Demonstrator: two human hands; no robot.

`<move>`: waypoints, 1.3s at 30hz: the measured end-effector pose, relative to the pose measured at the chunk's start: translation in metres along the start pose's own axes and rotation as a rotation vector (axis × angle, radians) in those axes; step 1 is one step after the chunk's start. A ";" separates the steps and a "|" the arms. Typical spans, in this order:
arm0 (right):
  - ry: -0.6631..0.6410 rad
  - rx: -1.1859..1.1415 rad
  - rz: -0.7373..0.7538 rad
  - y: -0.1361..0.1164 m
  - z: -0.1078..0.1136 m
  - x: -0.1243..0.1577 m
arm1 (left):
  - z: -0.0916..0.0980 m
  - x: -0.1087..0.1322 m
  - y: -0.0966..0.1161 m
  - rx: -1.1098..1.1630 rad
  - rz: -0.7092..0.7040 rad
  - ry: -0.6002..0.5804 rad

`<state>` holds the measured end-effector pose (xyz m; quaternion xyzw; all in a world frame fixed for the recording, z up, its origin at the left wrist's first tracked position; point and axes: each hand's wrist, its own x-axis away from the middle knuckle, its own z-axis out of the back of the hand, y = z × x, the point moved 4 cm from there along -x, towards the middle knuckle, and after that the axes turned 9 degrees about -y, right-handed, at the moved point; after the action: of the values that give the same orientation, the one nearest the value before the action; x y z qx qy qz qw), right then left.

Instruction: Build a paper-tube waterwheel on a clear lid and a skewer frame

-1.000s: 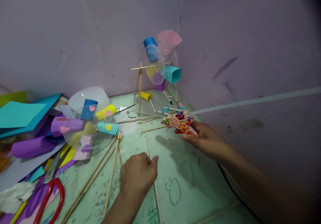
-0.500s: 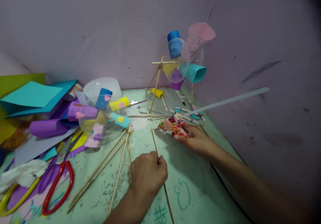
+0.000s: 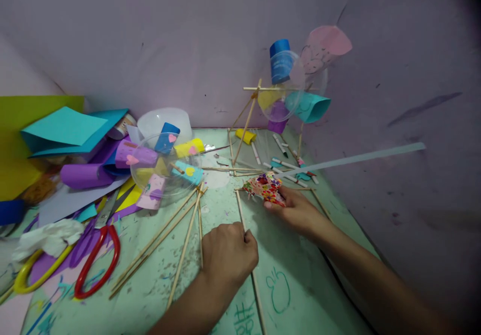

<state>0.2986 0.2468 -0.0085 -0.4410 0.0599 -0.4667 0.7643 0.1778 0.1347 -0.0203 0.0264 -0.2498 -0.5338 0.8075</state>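
Note:
My right hand (image 3: 293, 207) grips a hot glue gun (image 3: 265, 187) wrapped in flowered cloth, its tip pointing left at the corner of a stick frame. A long translucent glue stick (image 3: 361, 157) juts out of its back to the right. Closed like a fist, my left hand (image 3: 229, 250) holds a thin wooden stick (image 3: 256, 295) down along the table; the fingers' undersides are hidden. Left of it, several sticks (image 3: 158, 237) are tied together at one end. A clear disc wheel (image 3: 165, 164) with coloured paper cups lies beyond them.
At the back right stands a stick frame (image 3: 248, 122) carrying another wheel with paper cups (image 3: 310, 105). Several markers (image 3: 280, 145) lie under it. Red-handled scissors (image 3: 98, 260), coloured paper (image 3: 63, 129) and a white bowl (image 3: 165, 122) are at left. Walls close the back and right.
The whole view has shifted, so things appear further right. Both hands keep their grips, and the glue gun stays by the frame's corner.

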 end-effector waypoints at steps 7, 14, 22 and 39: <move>0.060 -0.011 0.065 -0.001 0.001 -0.001 | 0.000 0.000 -0.001 0.018 -0.011 -0.003; 0.075 0.014 0.023 0.002 -0.001 -0.002 | 0.000 0.001 -0.001 0.022 -0.007 -0.004; 0.057 -0.016 0.037 0.008 -0.004 -0.005 | 0.000 0.000 -0.001 0.024 -0.018 0.012; 0.053 -0.213 -0.026 0.005 0.006 0.008 | 0.002 -0.001 0.002 0.011 -0.022 0.030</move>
<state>0.3094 0.2456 -0.0062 -0.5078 0.1237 -0.4790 0.7053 0.1782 0.1372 -0.0180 0.0417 -0.2402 -0.5406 0.8052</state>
